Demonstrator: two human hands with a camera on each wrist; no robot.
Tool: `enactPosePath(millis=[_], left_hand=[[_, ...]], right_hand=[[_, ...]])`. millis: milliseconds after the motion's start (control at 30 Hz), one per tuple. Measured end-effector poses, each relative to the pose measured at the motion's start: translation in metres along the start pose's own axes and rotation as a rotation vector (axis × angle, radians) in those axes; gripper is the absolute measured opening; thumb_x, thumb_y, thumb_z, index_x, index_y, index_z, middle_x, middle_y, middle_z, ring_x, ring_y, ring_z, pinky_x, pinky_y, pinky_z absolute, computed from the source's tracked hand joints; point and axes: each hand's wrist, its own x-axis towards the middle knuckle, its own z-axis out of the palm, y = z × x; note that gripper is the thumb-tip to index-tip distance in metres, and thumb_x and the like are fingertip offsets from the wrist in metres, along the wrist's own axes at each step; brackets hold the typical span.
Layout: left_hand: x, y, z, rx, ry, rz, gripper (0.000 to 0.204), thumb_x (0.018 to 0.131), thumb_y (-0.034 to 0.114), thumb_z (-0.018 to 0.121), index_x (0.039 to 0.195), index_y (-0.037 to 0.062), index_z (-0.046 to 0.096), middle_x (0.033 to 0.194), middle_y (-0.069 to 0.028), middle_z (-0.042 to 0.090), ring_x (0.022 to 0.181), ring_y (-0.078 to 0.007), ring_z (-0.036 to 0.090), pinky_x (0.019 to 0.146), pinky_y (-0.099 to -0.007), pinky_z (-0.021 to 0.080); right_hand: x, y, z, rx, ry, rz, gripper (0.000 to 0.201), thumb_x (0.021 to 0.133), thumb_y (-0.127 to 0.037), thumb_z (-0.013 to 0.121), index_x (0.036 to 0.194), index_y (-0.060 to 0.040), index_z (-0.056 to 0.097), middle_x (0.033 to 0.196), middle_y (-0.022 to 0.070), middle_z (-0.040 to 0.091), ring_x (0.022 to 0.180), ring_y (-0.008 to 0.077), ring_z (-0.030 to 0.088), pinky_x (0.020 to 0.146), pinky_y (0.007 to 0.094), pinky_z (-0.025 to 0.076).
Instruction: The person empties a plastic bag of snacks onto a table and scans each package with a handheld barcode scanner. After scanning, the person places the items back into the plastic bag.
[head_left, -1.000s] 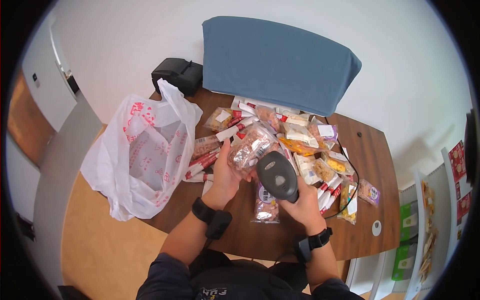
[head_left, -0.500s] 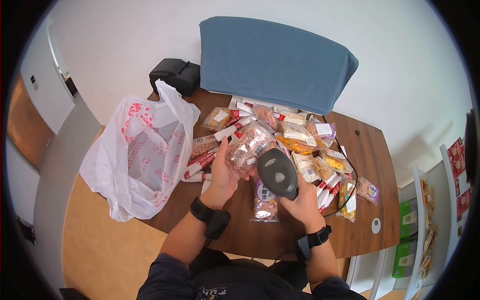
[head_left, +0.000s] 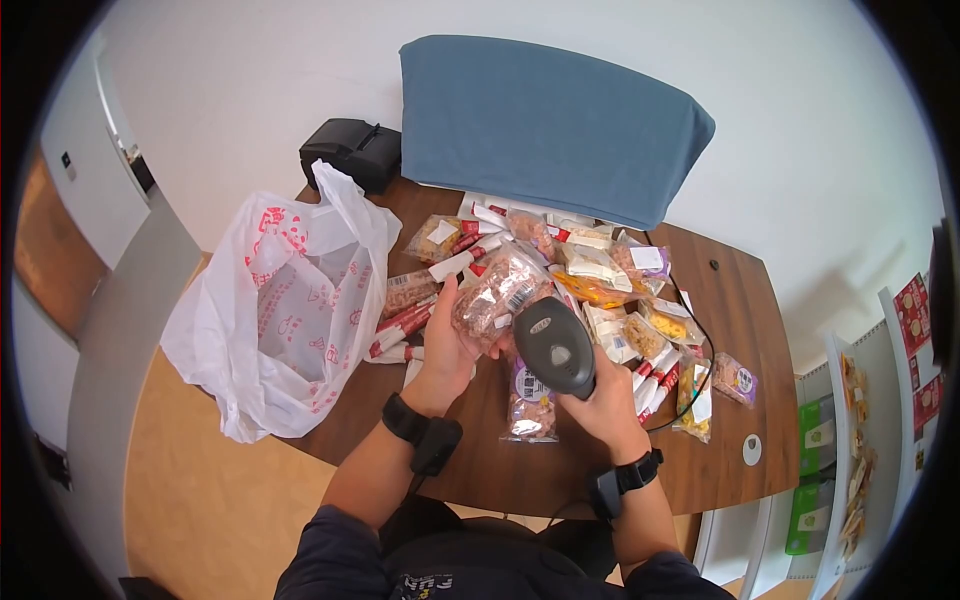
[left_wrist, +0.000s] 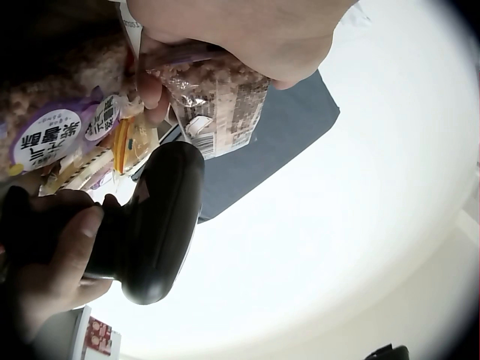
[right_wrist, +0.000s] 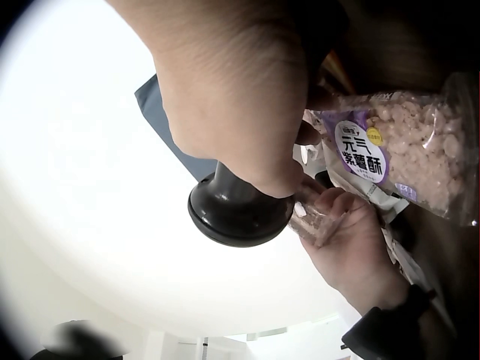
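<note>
Head view, packet (head_left: 490,305): clear, shiny, pinkish inside, barcode (head_left: 518,297) beside scanner (head_left: 555,347)
Left hand (head_left: 452,352): gripping packet
Right hand (head_left: 608,408): gripping scanner

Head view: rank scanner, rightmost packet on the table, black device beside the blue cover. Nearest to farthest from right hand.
1. Scanner: in the right hand's grip.
2. Rightmost packet: off to the right.
3. Black device: far off, upper left.
</note>
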Motion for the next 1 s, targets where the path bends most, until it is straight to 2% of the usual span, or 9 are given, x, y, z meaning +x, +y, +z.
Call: enactPosePath(millis=[333,500,633,700,767,800,867,933,1000], left_hand=[[0.001,0.002,0.003,-0.054,0.012,-0.003,0.063,0.101,0.057,0.029,0.113,0.0054,0.062,0.087,-0.0069,0.071,0.064,-0.0177,0.065,0.05,-0.0284,0.045],[0.001,0.001,0.001,-0.15,-0.018,0.113,0.065,0.101,0.059,0.031,0.117,0.0042,0.061,0.09,-0.0083,0.07,0.066,-0.0209,0.066,0.052,-0.0315,0.046],[0.006,0.004,-0.015,-0.19,-0.069,0.228,0.061,0.101,0.057,0.033,0.123,0.0056,0.057,0.097,-0.009,0.07,0.072,-0.024,0.066,0.058,-0.0347,0.047],[-0.001,0.013,-0.015,-0.153,-0.023,0.323,0.056,0.102,0.054,0.036,0.121,0.0056,0.057,0.095,-0.0073,0.068,0.074,-0.0235,0.066,0.061,-0.0343,0.051],[-0.009,0.021,-0.013,-0.087,0.321,0.542,0.051,0.102,0.05,0.04,0.121,0.0058,0.057,0.102,-0.0077,0.067,0.076,-0.0221,0.066,0.067,-0.0347,0.054],[-0.015,0.027,-0.017,-0.092,0.401,0.593,0.045,0.101,0.045,0.046,0.122,0.0064,0.057,0.109,-0.0082,0.064,0.077,-0.0204,0.066,0.068,-0.0364,0.056],[-0.027,0.049,-0.025,-0.006,0.567,0.628,0.04,0.097,0.042,0.057,0.112,0.0061,0.049,0.089,-0.0081,0.063,0.072,-0.0195,0.064,0.062,-0.0339,0.056],[-0.034,0.077,-0.057,0.124,0.585,0.665,0.036,0.096,0.039,0.06,0.106,0.0065,0.049,0.087,-0.0074,0.061,0.071,-0.0207,0.063,0.064,-0.0352,0.056],[-0.045,0.109,-0.093,0.219,0.601,0.525,0.036,0.096,0.04,0.059,0.109,0.0074,0.052,0.088,-0.0075,0.061,0.073,-0.0227,0.063,0.068,-0.0375,0.056]], right_hand=[[0.001,0.002,0.003,0.042,0.063,0.029,0.041,0.069,-0.017,0.076,0.103,-0.0008,0.06,0.077,0.0227,0.066,0.074,0.0403,0.067,0.065,0.043,0.055],[0.005,0.01,0.009,0.035,0.124,0.074,0.033,0.074,-0.021,0.078,0.09,0.0,0.06,0.075,0.0233,0.066,0.073,0.0413,0.067,0.063,0.042,0.053],[0.007,0.002,0.006,0.014,0.103,0.148,0.034,0.076,-0.023,0.077,0.093,0.0009,0.06,0.077,0.024,0.066,0.076,0.0422,0.066,0.066,0.0429,0.051],[0.005,0.007,0.007,0.035,0.115,0.12,0.034,0.076,-0.024,0.077,0.094,0.0009,0.061,0.078,0.024,0.066,0.077,0.0423,0.066,0.067,0.043,0.051],[0.01,0.006,0.007,0.049,0.131,0.096,0.035,0.077,-0.024,0.077,0.095,0.0009,0.061,0.079,0.0241,0.067,0.077,0.0424,0.066,0.067,0.0432,0.051],[0.01,0.005,0.006,0.06,0.13,0.112,0.036,0.077,-0.025,0.077,0.096,0.0007,0.061,0.08,0.024,0.067,0.077,0.0422,0.066,0.067,0.0432,0.051],[0.006,0.005,0.006,0.074,0.129,0.143,0.037,0.077,-0.026,0.077,0.097,0.0006,0.061,0.08,0.0239,0.067,0.078,0.042,0.066,0.068,0.0432,0.051],[0.006,0.005,0.006,0.017,0.102,0.153,0.039,0.077,-0.027,0.078,0.099,0.0,0.062,0.08,0.0235,0.067,0.077,0.0412,0.066,0.067,0.0436,0.052],[0.005,0.006,0.008,-0.012,0.102,0.115,0.039,0.076,-0.027,0.078,0.099,-0.0006,0.062,0.08,0.0233,0.067,0.076,0.041,0.066,0.067,0.044,0.052]])
